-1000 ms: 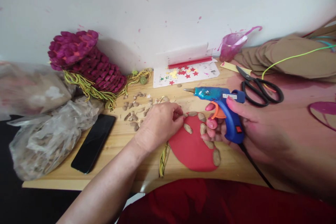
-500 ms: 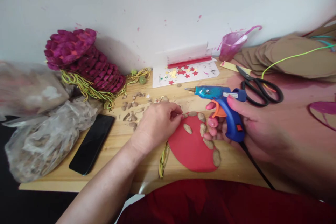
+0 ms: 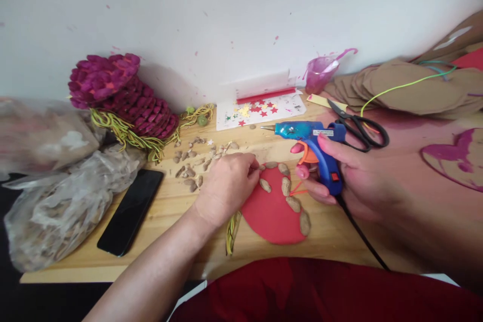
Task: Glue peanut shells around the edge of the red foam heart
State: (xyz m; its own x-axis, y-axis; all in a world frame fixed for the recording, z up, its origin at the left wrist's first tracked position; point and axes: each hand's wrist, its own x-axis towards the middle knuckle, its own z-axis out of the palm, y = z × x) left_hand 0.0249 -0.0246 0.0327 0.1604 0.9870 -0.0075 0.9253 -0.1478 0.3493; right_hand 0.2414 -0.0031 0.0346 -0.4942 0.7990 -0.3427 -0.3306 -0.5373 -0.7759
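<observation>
My right hand (image 3: 339,171) grips a blue hot glue gun (image 3: 313,143), its nozzle pointing left and level above the wooden table (image 3: 177,211). A finger rests by the orange trigger. My left hand (image 3: 226,186) lies curled on the upper left edge of a red foam shape (image 3: 269,214), fingertips pinched at a shell there. Several peanut shells (image 3: 287,186) line the foam's top and right edge. The gun's black cord (image 3: 358,231) trails to the lower right.
Loose shells (image 3: 192,161) lie scattered behind my left hand. A black phone (image 3: 130,211) and plastic bags (image 3: 56,201) of shells sit at left, a magenta shell craft (image 3: 124,95) behind. Black scissors (image 3: 358,128), a star sticker sheet (image 3: 260,108), a pink cup (image 3: 319,73) and brown cloth (image 3: 407,85) are at the back right.
The glue gun has shifted slightly left and farther from me, off the foam's right edge. My left hand stays at the foam's top edge. The camera tilted a little.
</observation>
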